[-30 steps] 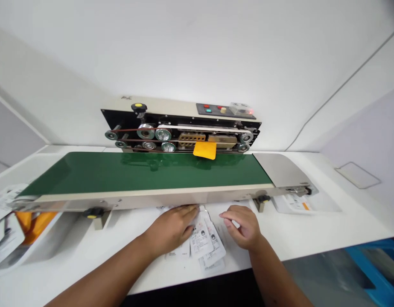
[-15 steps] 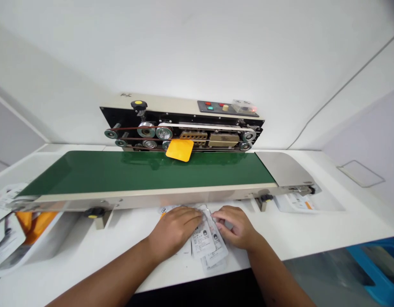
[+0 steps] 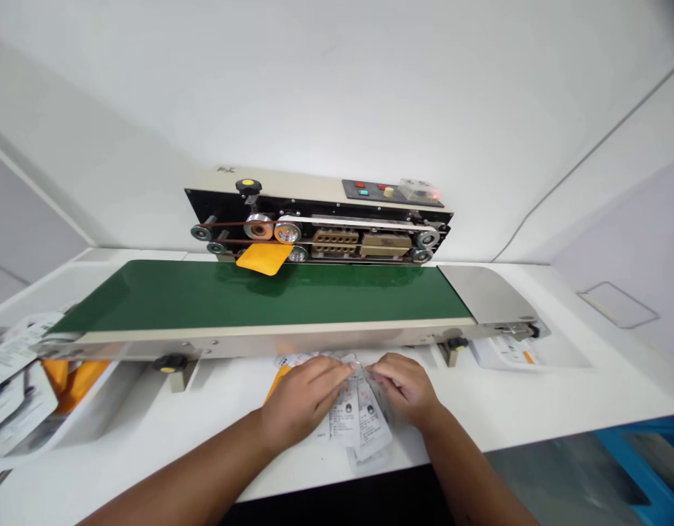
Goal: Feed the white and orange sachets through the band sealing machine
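Several small printed pouches [image 3: 373, 424], white with black text, lie fanned out at the table's front, below the conveyor. Over their left side rests my left hand [image 3: 307, 398], its fingers closed on the top edge of a pouch. My right hand [image 3: 404, 387] pinches the upper right edge of a pouch between thumb and fingers, close to the left hand. Part of an orange pouch [image 3: 276, 380] shows behind my left hand. Another orange pouch [image 3: 265, 258] is caught by its upper edge in the band sealer [image 3: 337, 237], above the green conveyor belt [image 3: 271, 299].
At the left, a white bin [image 3: 90, 416] holds white and orange pouches. A clear tray [image 3: 556, 358] with printed pouches sits under the conveyor's right end. Black knobs [image 3: 169, 363] stick out along the conveyor's front. A blue stool [image 3: 637, 475] stands lower right.
The orange pouch in the sealer has travelled left and tilted. My fingers have drawn closer together at the pouches' top edges, and the fanned pouches have shifted slightly.
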The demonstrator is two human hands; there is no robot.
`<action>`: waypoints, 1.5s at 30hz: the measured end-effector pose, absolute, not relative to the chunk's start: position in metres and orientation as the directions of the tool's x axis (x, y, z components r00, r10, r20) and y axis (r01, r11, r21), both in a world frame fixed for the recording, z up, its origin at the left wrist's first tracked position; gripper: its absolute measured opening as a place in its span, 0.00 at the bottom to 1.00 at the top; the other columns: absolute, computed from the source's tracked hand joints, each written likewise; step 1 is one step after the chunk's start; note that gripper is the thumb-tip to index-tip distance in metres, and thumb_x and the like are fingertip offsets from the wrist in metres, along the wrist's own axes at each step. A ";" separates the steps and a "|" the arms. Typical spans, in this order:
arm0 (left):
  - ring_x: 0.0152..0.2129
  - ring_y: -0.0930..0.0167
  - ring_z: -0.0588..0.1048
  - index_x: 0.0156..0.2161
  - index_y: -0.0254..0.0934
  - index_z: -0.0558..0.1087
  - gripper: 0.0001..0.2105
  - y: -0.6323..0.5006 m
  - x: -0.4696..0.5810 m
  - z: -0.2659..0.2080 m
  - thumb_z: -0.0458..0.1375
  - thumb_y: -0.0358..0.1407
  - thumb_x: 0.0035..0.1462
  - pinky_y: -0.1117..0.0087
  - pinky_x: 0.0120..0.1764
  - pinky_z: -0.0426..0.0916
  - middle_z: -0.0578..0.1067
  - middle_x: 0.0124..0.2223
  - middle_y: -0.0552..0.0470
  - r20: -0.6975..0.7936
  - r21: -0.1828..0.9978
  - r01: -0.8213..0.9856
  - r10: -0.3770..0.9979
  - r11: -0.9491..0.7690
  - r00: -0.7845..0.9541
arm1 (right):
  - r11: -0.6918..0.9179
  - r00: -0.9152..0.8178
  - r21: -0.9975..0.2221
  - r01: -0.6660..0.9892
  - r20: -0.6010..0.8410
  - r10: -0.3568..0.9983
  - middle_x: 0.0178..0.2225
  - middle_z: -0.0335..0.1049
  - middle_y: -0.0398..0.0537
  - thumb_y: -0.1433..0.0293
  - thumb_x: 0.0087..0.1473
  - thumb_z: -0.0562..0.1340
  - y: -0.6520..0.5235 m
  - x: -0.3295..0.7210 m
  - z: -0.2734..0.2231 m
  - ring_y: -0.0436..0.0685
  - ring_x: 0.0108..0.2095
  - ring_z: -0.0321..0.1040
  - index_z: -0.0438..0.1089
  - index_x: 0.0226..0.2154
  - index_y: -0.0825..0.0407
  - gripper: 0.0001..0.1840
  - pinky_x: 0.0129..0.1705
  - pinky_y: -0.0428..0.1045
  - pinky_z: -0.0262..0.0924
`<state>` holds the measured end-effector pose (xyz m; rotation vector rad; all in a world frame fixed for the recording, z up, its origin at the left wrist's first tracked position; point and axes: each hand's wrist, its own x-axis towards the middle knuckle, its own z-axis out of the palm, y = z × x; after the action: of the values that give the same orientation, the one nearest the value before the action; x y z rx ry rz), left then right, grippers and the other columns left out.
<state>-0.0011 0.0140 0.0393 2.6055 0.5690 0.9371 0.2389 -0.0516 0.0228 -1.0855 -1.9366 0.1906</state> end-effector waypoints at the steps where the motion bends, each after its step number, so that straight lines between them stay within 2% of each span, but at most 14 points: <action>1: 0.40 0.68 0.77 0.57 0.43 0.70 0.16 0.014 -0.001 0.040 0.50 0.33 0.67 0.69 0.42 0.74 0.78 0.45 0.48 0.518 0.413 0.258 0.458 -0.873 0.722 | 0.599 -0.216 -0.518 0.611 0.619 0.755 0.29 0.73 0.47 0.72 0.63 0.57 -0.053 0.239 0.023 0.54 0.28 0.69 0.74 0.44 0.48 0.11 0.31 0.50 0.64; 4: 0.37 0.69 0.77 0.56 0.43 0.71 0.15 0.012 -0.001 0.041 0.51 0.32 0.67 0.71 0.39 0.73 0.79 0.42 0.49 0.491 0.450 0.229 0.454 -0.863 0.744 | 0.596 -0.182 -0.559 0.577 0.623 0.761 0.27 0.71 0.45 0.72 0.62 0.58 -0.054 0.240 0.026 0.53 0.27 0.67 0.74 0.42 0.48 0.10 0.29 0.49 0.62; 7: 0.32 0.71 0.77 0.45 0.41 0.74 0.07 0.010 0.001 0.040 0.53 0.34 0.66 0.72 0.37 0.72 0.78 0.37 0.52 0.476 0.588 0.228 0.559 -0.776 0.679 | 0.592 -0.137 -0.614 0.522 0.625 0.768 0.32 0.73 0.49 0.70 0.61 0.60 -0.054 0.238 0.028 0.55 0.32 0.70 0.74 0.41 0.48 0.08 0.34 0.50 0.65; 11: 0.30 0.72 0.76 0.36 0.39 0.69 0.04 0.007 0.002 0.038 0.55 0.34 0.64 0.73 0.32 0.71 0.78 0.35 0.52 0.410 0.754 0.211 0.696 -0.623 0.590 | 0.486 -0.142 -0.711 0.508 0.488 0.862 0.36 0.75 0.50 0.65 0.61 0.61 -0.053 0.236 0.031 0.57 0.36 0.72 0.74 0.38 0.50 0.08 0.38 0.50 0.66; 13: 0.30 0.72 0.76 0.40 0.39 0.68 0.02 0.006 0.002 0.040 0.56 0.33 0.62 0.73 0.33 0.71 0.78 0.36 0.52 0.394 0.779 0.159 0.671 -0.606 0.629 | 0.421 -0.166 -0.755 0.503 0.393 0.904 0.31 0.75 0.47 0.64 0.63 0.59 -0.053 0.235 0.032 0.54 0.31 0.71 0.74 0.38 0.50 0.09 0.34 0.47 0.65; 17: 0.25 0.73 0.74 0.56 0.40 0.65 0.18 0.006 0.003 0.043 0.57 0.34 0.61 0.74 0.30 0.69 0.77 0.31 0.55 0.369 0.767 0.119 0.585 -0.631 0.723 | 0.380 -0.277 -0.799 0.467 0.276 0.920 0.38 0.77 0.48 0.62 0.65 0.58 -0.054 0.236 0.034 0.55 0.37 0.73 0.75 0.44 0.49 0.13 0.39 0.47 0.65; 22: 0.21 0.74 0.71 0.47 0.41 0.70 0.10 0.006 0.003 0.045 0.58 0.35 0.60 0.75 0.27 0.65 0.74 0.25 0.59 0.206 0.815 0.282 0.708 -0.506 0.675 | 0.248 -0.186 -0.849 0.466 0.180 0.966 0.37 0.78 0.47 0.60 0.62 0.61 -0.058 0.244 0.043 0.55 0.36 0.74 0.77 0.45 0.49 0.14 0.38 0.46 0.65; 25: 0.23 0.74 0.74 0.51 0.41 0.68 0.15 0.005 0.002 0.048 0.59 0.35 0.60 0.75 0.30 0.67 0.76 0.27 0.59 0.140 0.873 0.256 0.716 -0.415 0.684 | 0.213 -0.191 -0.833 0.510 0.131 0.973 0.38 0.78 0.46 0.59 0.62 0.61 -0.061 0.247 0.057 0.54 0.36 0.74 0.77 0.44 0.48 0.14 0.38 0.46 0.65; 33: 0.25 0.73 0.76 0.47 0.40 0.65 0.12 0.001 -0.001 0.048 0.59 0.37 0.60 0.74 0.29 0.67 0.79 0.31 0.57 0.105 0.929 0.167 0.668 -0.331 0.737 | 0.192 -0.251 -0.754 0.628 0.038 0.967 0.33 0.78 0.46 0.62 0.63 0.60 -0.069 0.250 0.095 0.52 0.31 0.72 0.78 0.38 0.49 0.13 0.34 0.45 0.65; 35: 0.31 0.70 0.78 0.47 0.40 0.64 0.12 0.004 -0.003 0.047 0.59 0.38 0.61 0.72 0.34 0.70 0.80 0.36 0.54 0.133 0.908 0.176 0.659 -0.381 0.740 | 0.151 -0.161 -0.774 0.615 0.065 0.985 0.30 0.77 0.46 0.61 0.60 0.63 -0.070 0.266 0.101 0.51 0.27 0.70 0.79 0.37 0.51 0.12 0.28 0.44 0.64; 37: 0.39 0.66 0.78 0.48 0.40 0.65 0.13 0.009 -0.004 0.044 0.59 0.38 0.60 0.67 0.41 0.72 0.79 0.43 0.50 0.162 0.829 0.259 0.657 -0.496 0.736 | 0.117 0.123 -0.839 0.531 0.214 0.969 0.24 0.73 0.44 0.60 0.56 0.66 -0.066 0.290 0.108 0.49 0.21 0.65 0.78 0.37 0.53 0.13 0.22 0.44 0.61; 40: 0.51 0.60 0.73 0.45 0.40 0.70 0.09 0.015 -0.004 0.038 0.59 0.37 0.60 0.59 0.53 0.68 0.77 0.49 0.46 0.227 0.647 0.312 0.566 -0.696 0.793 | 0.252 0.632 -0.893 0.373 0.443 0.636 0.18 0.66 0.39 0.61 0.52 0.69 -0.048 0.330 0.121 0.45 0.17 0.58 0.77 0.40 0.55 0.17 0.18 0.41 0.55; 42: 0.56 0.59 0.70 0.42 0.38 0.72 0.06 0.016 -0.003 0.033 0.59 0.34 0.60 0.59 0.57 0.65 0.77 0.49 0.45 0.264 0.583 0.255 0.477 -0.771 0.838 | 0.344 0.769 -0.881 0.325 0.458 0.446 0.19 0.66 0.39 0.62 0.50 0.70 -0.031 0.353 0.129 0.45 0.18 0.59 0.76 0.41 0.55 0.17 0.18 0.40 0.55; 45: 0.56 0.61 0.70 0.42 0.38 0.73 0.05 0.016 -0.001 0.029 0.59 0.33 0.60 0.61 0.59 0.65 0.77 0.50 0.46 0.291 0.561 0.209 0.427 -0.801 0.856 | 0.314 0.806 -0.928 0.202 0.340 0.485 0.21 0.68 0.41 0.65 0.46 0.71 -0.008 0.373 0.136 0.45 0.19 0.62 0.75 0.36 0.56 0.15 0.18 0.40 0.58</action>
<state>-0.0010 0.0160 0.0295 2.5026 0.4642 0.5573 0.3733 -0.0083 0.1358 -1.2613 -0.6487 0.2051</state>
